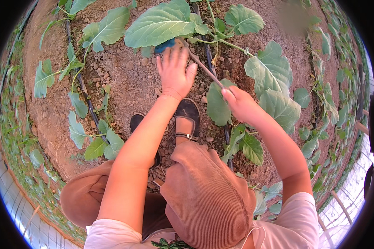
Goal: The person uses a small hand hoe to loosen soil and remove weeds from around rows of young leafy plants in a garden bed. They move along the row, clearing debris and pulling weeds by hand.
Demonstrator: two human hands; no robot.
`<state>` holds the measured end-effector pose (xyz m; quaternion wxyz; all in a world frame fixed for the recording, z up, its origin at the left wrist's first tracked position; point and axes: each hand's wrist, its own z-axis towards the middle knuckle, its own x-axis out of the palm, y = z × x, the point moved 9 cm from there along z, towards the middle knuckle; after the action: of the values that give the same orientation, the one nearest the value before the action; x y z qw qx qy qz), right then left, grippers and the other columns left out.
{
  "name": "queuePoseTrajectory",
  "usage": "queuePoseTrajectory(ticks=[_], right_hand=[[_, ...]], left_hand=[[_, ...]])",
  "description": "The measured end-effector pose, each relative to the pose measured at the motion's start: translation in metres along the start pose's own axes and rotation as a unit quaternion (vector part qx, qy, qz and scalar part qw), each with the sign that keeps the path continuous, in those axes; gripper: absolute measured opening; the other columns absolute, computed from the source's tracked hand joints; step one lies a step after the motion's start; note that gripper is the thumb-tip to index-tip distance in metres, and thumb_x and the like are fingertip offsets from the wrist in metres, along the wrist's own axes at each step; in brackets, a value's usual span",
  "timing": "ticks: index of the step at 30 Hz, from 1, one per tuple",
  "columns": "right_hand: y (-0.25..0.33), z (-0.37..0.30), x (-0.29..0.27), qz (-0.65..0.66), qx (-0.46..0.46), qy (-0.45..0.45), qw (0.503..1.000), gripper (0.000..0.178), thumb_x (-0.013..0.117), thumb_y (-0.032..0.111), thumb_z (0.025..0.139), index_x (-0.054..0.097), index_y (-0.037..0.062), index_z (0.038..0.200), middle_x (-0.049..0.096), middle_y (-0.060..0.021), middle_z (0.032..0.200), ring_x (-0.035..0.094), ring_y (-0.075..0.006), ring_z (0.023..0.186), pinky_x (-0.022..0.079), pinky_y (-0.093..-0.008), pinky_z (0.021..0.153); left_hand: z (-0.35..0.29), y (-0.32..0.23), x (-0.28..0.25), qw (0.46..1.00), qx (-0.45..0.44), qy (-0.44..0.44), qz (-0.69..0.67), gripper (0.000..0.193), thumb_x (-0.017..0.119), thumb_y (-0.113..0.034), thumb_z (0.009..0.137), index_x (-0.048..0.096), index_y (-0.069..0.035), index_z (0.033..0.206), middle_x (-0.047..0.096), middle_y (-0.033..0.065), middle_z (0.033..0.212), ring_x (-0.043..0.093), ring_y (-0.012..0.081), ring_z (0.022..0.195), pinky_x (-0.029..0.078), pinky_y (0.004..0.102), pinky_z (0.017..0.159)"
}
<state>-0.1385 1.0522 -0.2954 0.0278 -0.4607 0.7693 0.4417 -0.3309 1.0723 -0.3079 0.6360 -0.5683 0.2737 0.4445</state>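
Crossing the line of the black hose (209,56), a thin brown stick (204,69) is gripped in the right hand (241,106), fingers closed round its near end, right of the hose. Its far end is run out to the hose's left. Left hand (174,74) is held palm down on that side, fingers straight and spread wide; underside hidden. Blue object (165,46) is seen at those fingertips, left of the hose, part covered by a big green leaf (160,25); whether it is a container, or touched, can't be told. One foot (184,125) is contained in a black shoe (188,107), left of the hose. Clumpy brown soil (126,79) is spread both sides of the hose.
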Motion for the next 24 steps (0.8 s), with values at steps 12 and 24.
queuePoseTrajectory(ticks=[12, 24], right_hand=[[-0.051, -0.047, 0.020, 0.092, 0.236, 0.085, 0.964, 0.035, 0.037, 0.041, 0.098, 0.042, 0.0074, 0.089, 0.036, 0.0014, 0.059, 0.032, -0.0112, 0.040, 0.030, -0.0278, 0.036], [-0.059, -0.167, 0.019, 0.119, 0.386, 0.198, 0.893, 0.032, 0.040, 0.036, 0.098, 0.040, 0.0052, 0.089, 0.042, -0.0036, 0.063, 0.041, -0.0138, 0.043, 0.036, -0.0293, 0.036]], left_hand=[[-0.072, -0.071, 0.057, 0.971, 0.124, 0.190, -0.081, 0.060, 0.034, -0.048, 0.092, 0.033, -0.013, 0.141, 0.028, 0.0094, 0.148, 0.023, 0.0244, 0.138, 0.005, 0.0478, 0.114], [-0.141, -0.107, 0.040, 0.845, 0.201, 0.338, -0.362, 0.039, 0.049, -0.030, 0.090, 0.057, -0.009, 0.122, 0.054, 0.0120, 0.128, 0.046, 0.0303, 0.122, 0.034, 0.0412, 0.104]])
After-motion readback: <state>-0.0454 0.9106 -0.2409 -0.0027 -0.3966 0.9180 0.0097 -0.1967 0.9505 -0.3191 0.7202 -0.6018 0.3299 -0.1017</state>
